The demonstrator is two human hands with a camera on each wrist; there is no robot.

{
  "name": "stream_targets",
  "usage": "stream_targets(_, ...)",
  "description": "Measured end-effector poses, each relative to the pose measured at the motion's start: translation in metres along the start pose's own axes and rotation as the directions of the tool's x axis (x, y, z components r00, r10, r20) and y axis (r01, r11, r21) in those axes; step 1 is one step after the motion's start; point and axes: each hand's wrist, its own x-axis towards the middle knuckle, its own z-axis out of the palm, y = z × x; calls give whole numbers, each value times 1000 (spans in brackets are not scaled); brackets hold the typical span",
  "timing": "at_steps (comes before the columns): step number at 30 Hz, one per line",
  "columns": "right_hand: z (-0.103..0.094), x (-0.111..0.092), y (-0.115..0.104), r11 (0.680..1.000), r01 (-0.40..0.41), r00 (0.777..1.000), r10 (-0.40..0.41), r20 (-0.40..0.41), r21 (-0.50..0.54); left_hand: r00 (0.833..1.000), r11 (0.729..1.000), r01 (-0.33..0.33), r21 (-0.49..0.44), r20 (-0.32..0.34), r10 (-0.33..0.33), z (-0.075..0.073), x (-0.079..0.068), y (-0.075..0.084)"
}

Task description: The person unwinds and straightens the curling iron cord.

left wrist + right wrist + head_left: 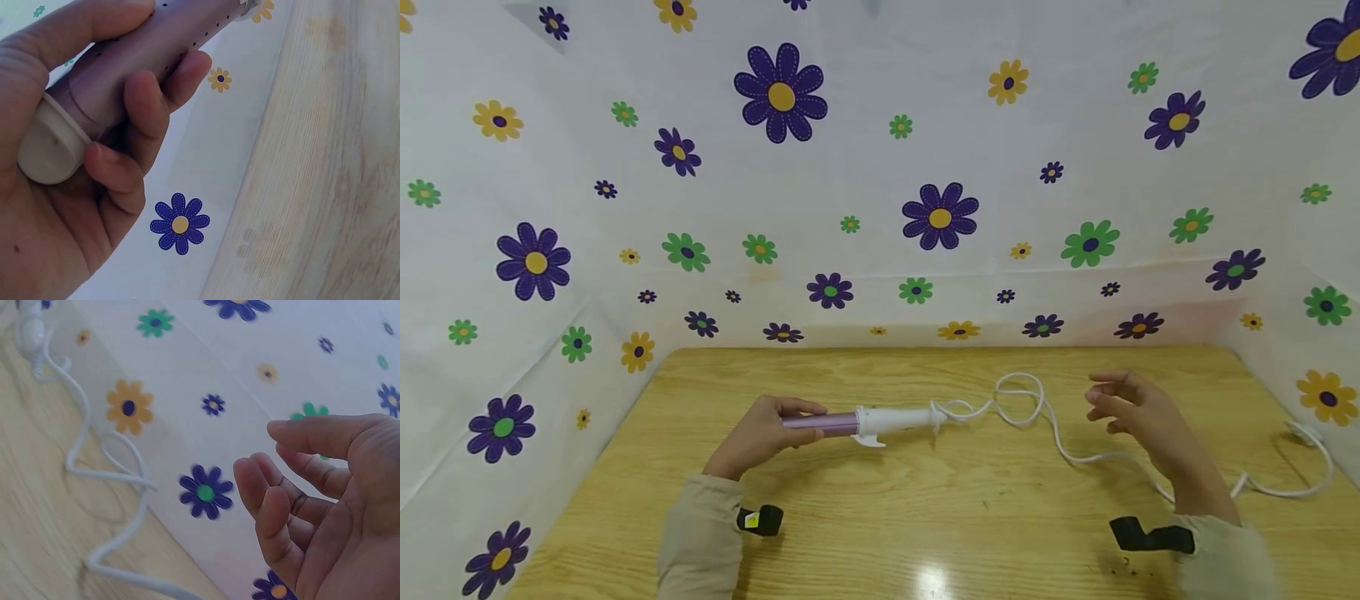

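Observation:
My left hand (758, 435) grips the purple barrel (838, 424) of a curling iron at its left end, thumb on one side and fingers curled round the other. In the left wrist view the barrel's white end cap (50, 147) sits against the palm, and rows of small dark holes run along the barrel. The iron's white handle (898, 418) points right, with the clamp lever (870, 441) on the side nearer me. My right hand (1138, 412) is over the table to the right, fingers loosely bent with nothing between them, near the white cord (1056, 429).
From the handle the cord loops once, then runs right under my right forearm to the table's right side (1300, 467). A white cloth (865, 167) with printed flowers stands round the back and sides of the wooden table (865, 533). Black straps (1150, 536) are on both wrists.

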Motion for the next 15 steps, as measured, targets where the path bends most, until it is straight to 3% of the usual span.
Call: stream_targets(15, 68, 19, -5, 1000, -5, 983, 10, 183, -25, 1000, 1000, 7, 15, 11, -7, 4, 1, -1)
